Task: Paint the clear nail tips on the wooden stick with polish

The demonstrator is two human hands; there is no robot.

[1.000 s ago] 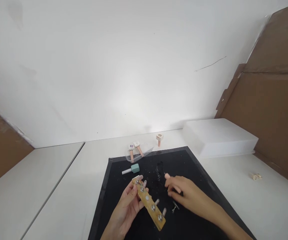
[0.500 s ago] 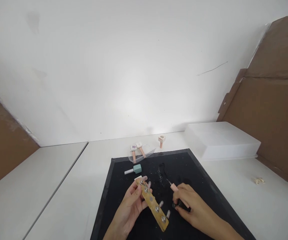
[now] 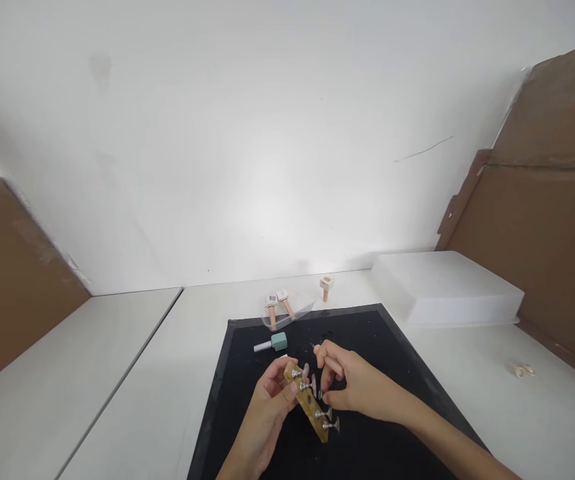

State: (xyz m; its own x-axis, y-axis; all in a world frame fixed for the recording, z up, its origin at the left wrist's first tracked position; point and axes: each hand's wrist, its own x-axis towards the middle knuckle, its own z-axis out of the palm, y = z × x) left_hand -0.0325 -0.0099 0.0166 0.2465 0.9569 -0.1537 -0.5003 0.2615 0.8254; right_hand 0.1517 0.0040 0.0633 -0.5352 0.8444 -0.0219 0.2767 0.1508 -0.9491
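My left hand is closed around one end of a yellowish, bar-shaped nail-tip stand, held tilted above the black mat. Several short metal stems on the bar carry clear-pinkish nail tips, and a bare dark spot shows near its middle. Close by on the right, my right hand is closed, its thumb and finger pinching a small metal stem piece beside the bar. A nail polish brush with a pink handle is tucked in the same hand, mostly hidden by the fingers.
On the black mat lies a green polish bottle with a white cap. Behind it, two pink-capped bottles rest on a clear sheet, and another pink-and-white bottle stands apart. At right are a white box and small cream rings.
My right hand has moved left and up, bringing the small stem piece close to the stand. The stand has turned in my left hand, so its stems now point right. The view has shifted slightly.
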